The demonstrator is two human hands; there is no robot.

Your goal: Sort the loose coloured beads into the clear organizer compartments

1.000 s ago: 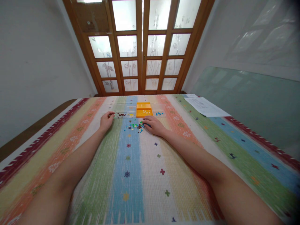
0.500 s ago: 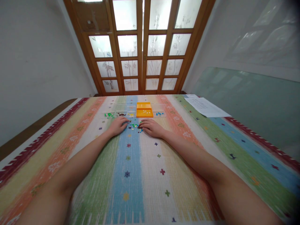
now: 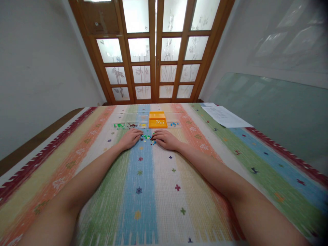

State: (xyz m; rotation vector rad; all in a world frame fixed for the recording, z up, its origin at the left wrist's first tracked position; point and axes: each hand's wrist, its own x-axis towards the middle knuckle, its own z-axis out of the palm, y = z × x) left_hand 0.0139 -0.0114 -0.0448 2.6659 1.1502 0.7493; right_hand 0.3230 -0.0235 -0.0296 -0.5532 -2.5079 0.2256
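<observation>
A loose pile of tiny coloured pieces (image 3: 147,137), green, yellow, blue and dark, lies on the striped tablecloth (image 3: 139,171) between my two hands. My left hand (image 3: 130,138) rests at the pile's left edge, its fingers stretched forward and its thumb close beneath them. On the other side, my right hand (image 3: 165,139) lies low with fingers extended and slightly bent. Small dark pieces (image 3: 152,138) show at its fingertips, and nothing is plainly gripped. The pieces are too small to name by kind.
Behind the pile stands an open orange box (image 3: 158,123) with white pieces in it. Clear boxes to its left hold green pieces (image 3: 119,125), brown pieces (image 3: 132,125) and yellow pieces (image 3: 142,125); blue pieces (image 3: 174,124) lie to its right. Paper sheets (image 3: 225,117) lie at the far right.
My left hand's fingers have shifted slightly right, and the thumb has drawn nearer to them. The right hand stays in nearly the same place.
</observation>
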